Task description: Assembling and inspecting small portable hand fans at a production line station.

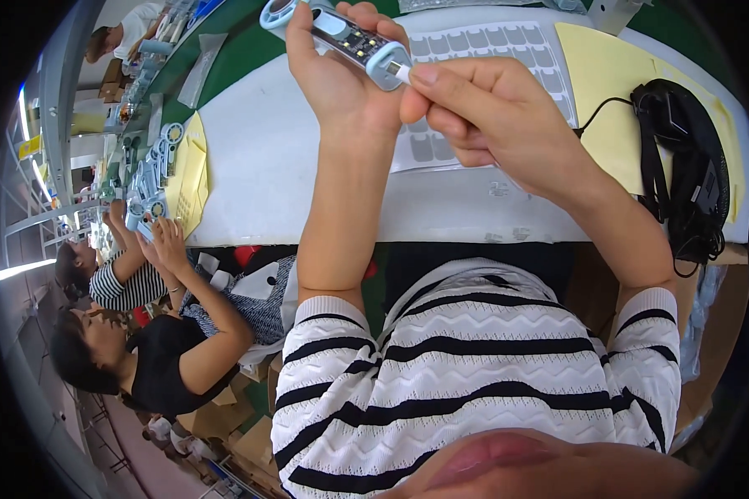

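Above the far part of the table, my left hand [349, 91] is closed around a light-blue handheld fan [354, 41]. A dark circuit board with small yellowish parts shows in its handle. The ring-shaped head points to the upper left, partly cut off by the picture's edge. In my right hand [499, 108], thumb and fingers pinch a white cable plug [402, 71] at the handle's bottom end. Its metal tip meets the end of the handle; how deep it sits I cannot tell.
Beneath my hands lies a sheet of grey stickers [541, 75] on the white table [258, 166]. A black strapped device with a cord [682, 141] rests on yellow paper [595, 66] at right. Several light-blue fans [154, 175] lie at left, near a co-worker's hands [168, 248].
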`<state>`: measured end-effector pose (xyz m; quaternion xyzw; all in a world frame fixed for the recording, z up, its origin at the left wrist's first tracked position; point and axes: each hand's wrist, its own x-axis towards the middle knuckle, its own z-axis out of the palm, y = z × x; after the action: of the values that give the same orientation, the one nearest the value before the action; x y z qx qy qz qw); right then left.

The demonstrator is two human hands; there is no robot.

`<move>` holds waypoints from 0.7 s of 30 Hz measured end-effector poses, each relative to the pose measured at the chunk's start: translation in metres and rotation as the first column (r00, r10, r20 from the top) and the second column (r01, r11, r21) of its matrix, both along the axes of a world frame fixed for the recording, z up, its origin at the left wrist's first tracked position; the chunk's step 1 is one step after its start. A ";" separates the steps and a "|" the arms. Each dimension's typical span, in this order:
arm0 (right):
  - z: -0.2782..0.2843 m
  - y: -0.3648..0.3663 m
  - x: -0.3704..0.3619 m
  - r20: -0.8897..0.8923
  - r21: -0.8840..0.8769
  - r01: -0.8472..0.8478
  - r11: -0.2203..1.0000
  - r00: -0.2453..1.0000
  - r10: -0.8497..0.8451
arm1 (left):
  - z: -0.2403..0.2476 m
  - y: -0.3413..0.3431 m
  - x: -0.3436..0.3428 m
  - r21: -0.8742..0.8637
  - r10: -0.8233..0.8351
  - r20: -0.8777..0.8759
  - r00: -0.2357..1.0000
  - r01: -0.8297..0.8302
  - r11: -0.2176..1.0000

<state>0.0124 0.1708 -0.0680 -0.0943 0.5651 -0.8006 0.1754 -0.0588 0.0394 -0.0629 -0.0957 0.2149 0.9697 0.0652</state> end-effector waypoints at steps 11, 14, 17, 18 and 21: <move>-0.002 -0.016 0.009 0.114 -0.126 0.064 0.990 0.992 -0.050 | -0.027 -0.013 0.005 0.114 -0.090 -0.460 0.883 0.159 0.981; -0.002 -0.014 0.008 0.107 -0.102 0.038 0.994 0.994 -0.027 | -0.020 -0.007 0.013 -0.086 -0.066 -0.463 0.884 0.030 0.996; 0.000 -0.004 0.001 0.088 -0.064 0.045 0.997 0.995 -0.039 | -0.003 0.010 0.015 -0.122 0.028 -0.335 0.942 -0.072 0.990; 0.000 0.001 -0.002 0.087 -0.042 0.056 0.998 0.995 -0.052 | 0.001 0.017 0.015 -0.143 0.073 -0.260 0.963 -0.113 0.983; -0.003 0.018 -0.011 0.091 0.004 0.058 0.998 0.994 -0.058 | -0.005 0.017 0.008 -0.249 0.053 -0.242 0.969 -0.115 0.962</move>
<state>0.0009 0.1886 -0.0710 -0.0413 0.5596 -0.8085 0.1777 -0.0506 0.0563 -0.0680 0.0017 0.3426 0.9394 -0.0152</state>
